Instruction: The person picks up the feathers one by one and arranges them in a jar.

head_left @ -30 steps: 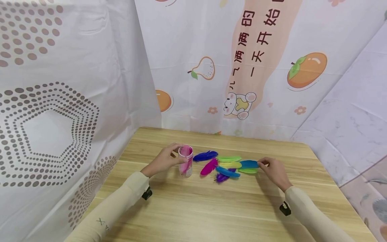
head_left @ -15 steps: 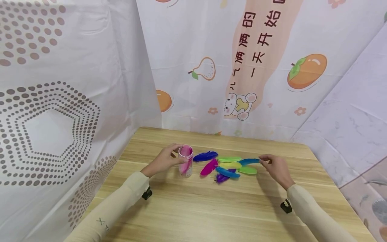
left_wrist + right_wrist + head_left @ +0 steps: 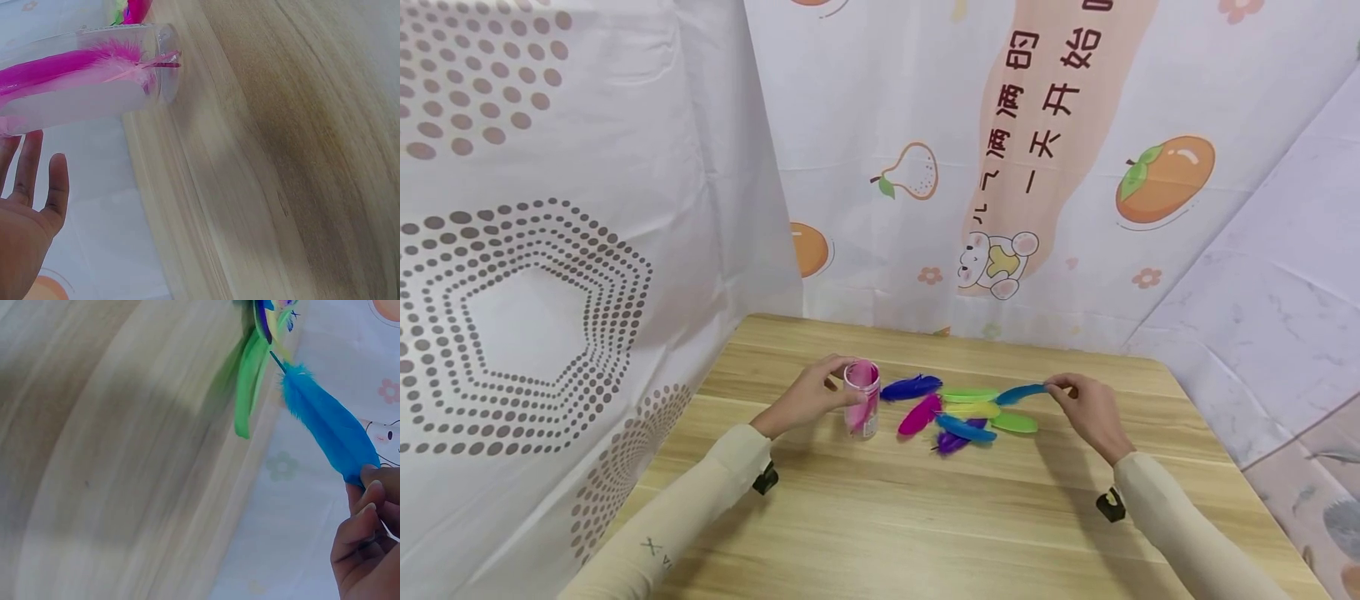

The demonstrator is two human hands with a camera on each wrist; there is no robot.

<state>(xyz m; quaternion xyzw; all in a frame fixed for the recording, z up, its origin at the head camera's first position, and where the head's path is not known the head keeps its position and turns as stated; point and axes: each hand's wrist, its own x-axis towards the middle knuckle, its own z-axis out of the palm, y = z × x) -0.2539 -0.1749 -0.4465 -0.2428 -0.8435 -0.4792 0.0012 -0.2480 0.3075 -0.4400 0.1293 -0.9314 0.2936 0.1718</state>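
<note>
On the table stands a clear jar (image 3: 862, 423) with pink feathers (image 3: 69, 67) inside. My left hand (image 3: 808, 398) grips it near its rim, thumb and fingers on opposite sides. Between thumb and fingertips, my right hand (image 3: 1090, 410) pinches the broad tip of a blue feather (image 3: 328, 422). Its quill end points down-left, toward the pile. That pile holds a dark blue feather (image 3: 912, 388), a magenta feather (image 3: 920, 415), a yellow feather (image 3: 976, 409), a purple feather (image 3: 953, 439), a second blue feather (image 3: 966, 427) and green feathers (image 3: 1015, 422).
The wooden table (image 3: 880, 517) reaches back to a printed curtain (image 3: 850, 233) hanging behind it. A patterned cloth (image 3: 550, 333) hangs along the left side. Black wrist mounts (image 3: 765, 478) sit under both sleeves.
The right hand has lifted the blue feather's tip up and slightly right, off the green feather beneath it. The left hand and the jar have stayed in place.
</note>
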